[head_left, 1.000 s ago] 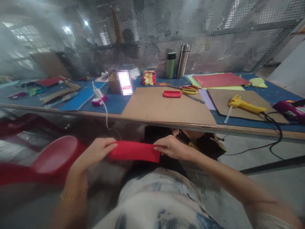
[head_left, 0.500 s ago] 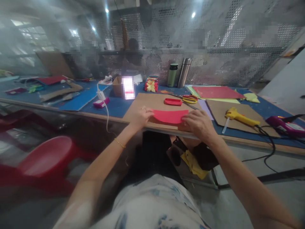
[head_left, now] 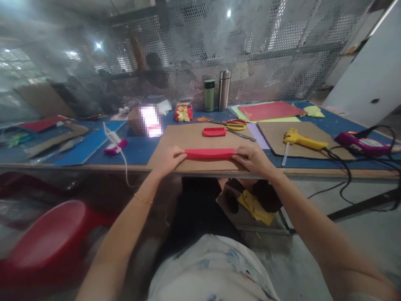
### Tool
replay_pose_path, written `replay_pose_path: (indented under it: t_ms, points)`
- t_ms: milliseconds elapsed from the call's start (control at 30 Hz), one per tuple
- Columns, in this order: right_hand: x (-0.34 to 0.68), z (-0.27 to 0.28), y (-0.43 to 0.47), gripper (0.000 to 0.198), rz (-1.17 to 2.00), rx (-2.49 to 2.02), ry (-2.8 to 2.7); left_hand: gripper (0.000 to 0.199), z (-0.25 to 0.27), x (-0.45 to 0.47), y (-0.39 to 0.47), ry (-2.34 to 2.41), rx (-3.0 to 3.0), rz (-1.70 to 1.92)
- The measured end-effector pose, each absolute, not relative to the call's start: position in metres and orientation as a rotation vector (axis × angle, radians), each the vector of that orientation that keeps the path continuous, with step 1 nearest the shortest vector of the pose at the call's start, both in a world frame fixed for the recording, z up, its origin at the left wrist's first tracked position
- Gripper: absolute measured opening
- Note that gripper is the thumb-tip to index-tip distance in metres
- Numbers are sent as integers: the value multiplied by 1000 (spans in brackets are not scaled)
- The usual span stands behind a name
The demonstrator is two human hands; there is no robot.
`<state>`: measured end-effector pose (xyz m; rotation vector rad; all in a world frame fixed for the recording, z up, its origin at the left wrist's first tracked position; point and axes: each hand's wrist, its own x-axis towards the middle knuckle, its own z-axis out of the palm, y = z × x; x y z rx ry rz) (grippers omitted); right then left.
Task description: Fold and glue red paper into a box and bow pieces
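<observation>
A strip of red paper or foam sheet [head_left: 209,154], folded lengthwise into a narrow band, stretches between my two hands just above the cardboard sheet [head_left: 194,133]. Its left end is pinched in my left hand [head_left: 171,159]. My right hand [head_left: 252,158] grips the right end between thumb and fingers. Beyond the strip lies a smaller folded red piece [head_left: 214,132]. Beside it rest scissors with red and yellow handles [head_left: 235,124] and a dark metal blade-like tool [head_left: 242,135].
To the right, a yellow glue gun [head_left: 305,140] with a cord lies on another cardboard piece [head_left: 332,150]. A purple power strip [head_left: 365,144] sits beyond it. Two bottles, a green one [head_left: 209,96] and a steel one [head_left: 224,91], stand at the back. A red stool [head_left: 53,234] is at left.
The red sheet, wider and curved half a second ago, is now folded into a narrow, straight band. Both hands still hold its ends. The camera view has shifted.
</observation>
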<state>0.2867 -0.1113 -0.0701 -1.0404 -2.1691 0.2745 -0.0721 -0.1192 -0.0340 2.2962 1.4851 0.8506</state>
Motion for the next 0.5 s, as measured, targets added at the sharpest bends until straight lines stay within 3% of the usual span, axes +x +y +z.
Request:
replay_pose_path:
  t_ms: [100, 300, 500]
  points:
    - [284, -65, -108, 34, 333, -1198, -2135, 17, -27, -65, -113, 1583, 2171, 841]
    - [270, -51, -105, 33, 154, -1643, -2137, 15, -30, -38, -100, 1908, 2130, 812]
    - [259, -39, -110, 31, 39, -1782, -2175, 12, -34, -28, -97, 2071, 2167, 706]
